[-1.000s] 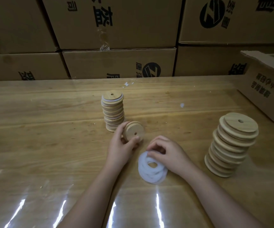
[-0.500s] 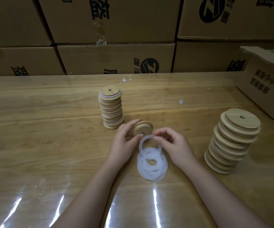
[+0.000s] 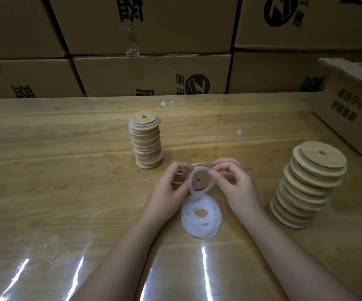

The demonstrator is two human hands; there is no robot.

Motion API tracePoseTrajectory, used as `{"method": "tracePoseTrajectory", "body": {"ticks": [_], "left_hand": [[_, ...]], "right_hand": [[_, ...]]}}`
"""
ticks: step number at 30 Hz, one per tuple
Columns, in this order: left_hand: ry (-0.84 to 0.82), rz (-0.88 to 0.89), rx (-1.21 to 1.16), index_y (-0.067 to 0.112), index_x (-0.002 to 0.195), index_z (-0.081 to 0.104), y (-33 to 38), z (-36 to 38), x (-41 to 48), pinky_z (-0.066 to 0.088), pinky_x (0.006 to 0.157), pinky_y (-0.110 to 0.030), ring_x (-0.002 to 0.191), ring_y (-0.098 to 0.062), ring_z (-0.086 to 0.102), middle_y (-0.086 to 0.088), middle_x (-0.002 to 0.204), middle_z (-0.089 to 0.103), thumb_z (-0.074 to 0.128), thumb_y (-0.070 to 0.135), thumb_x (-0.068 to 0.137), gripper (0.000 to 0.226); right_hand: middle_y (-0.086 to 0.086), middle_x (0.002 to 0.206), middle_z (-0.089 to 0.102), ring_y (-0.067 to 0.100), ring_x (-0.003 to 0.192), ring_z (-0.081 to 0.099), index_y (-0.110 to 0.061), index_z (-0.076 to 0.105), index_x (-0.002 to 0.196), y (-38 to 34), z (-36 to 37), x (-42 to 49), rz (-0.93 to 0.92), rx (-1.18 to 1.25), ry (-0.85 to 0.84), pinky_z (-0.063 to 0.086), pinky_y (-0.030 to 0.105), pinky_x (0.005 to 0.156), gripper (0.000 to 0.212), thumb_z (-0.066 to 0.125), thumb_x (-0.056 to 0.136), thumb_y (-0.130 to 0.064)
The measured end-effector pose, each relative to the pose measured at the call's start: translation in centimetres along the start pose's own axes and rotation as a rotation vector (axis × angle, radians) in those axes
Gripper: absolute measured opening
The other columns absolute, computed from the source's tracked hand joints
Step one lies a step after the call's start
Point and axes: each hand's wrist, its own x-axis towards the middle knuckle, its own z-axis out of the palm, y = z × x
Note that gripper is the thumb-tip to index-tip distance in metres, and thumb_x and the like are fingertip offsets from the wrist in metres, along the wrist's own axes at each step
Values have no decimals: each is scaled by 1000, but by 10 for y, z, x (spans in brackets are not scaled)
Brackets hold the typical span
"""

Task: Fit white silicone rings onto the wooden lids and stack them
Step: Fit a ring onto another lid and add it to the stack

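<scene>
My left hand (image 3: 167,192) holds a wooden lid (image 3: 200,179) on edge near the table's middle. My right hand (image 3: 234,185) pinches a white silicone ring (image 3: 192,190) and holds it against the lid's face, so the lid shows through the ring. Just below lies a loose pile of white rings (image 3: 201,216). A stack of ringed lids (image 3: 146,142) stands behind and to the left. A taller, leaning stack of bare wooden lids (image 3: 308,185) stands at the right.
An open cardboard box (image 3: 353,109) sits at the table's right rear. Stacked cartons (image 3: 154,72) form a wall along the far edge. The wooden tabletop (image 3: 56,181) is covered with glossy clear film.
My right hand lifted one ring off the pile and brought it up against the lid. My left hand kept the lid, tilting its face toward the ring.
</scene>
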Motion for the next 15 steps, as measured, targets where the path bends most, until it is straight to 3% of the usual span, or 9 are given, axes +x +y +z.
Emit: {"method": "tracePoseTrajectory", "body": {"ticks": [4,8,12,15], "left_hand": [[12,31,9,22,97,61,2,1,-2,49,70,-17,83,-7,63,7,96,65,63,12,88,14],[41,47,-4,28,94,61,4,2,-3,52,71,-20,82,-7,65,1,98,65,62,23,88,7],[53,36,25,29,90,57,1,3,-2,53,69,-20,84,-12,65,-2,99,63,69,11,83,22],[72,53,85,31,87,54,0,3,-1,48,67,-13,83,-5,63,0,97,62,64,7,86,26]], "right_hand": [[-6,97,64,0,93,60,-24,63,74,3,1,0,-1,19,3,46,12,75,21,66,82,-5],[-9,93,65,2,91,61,-25,62,75,5,2,-1,13,2,35,48,15,74,21,66,82,-6],[-10,93,65,1,90,61,-26,62,76,5,2,-1,24,-6,41,50,16,73,21,67,82,-7],[-9,93,66,-2,88,61,-25,62,77,6,2,-1,19,-5,50,48,12,72,20,67,82,-6]]}}
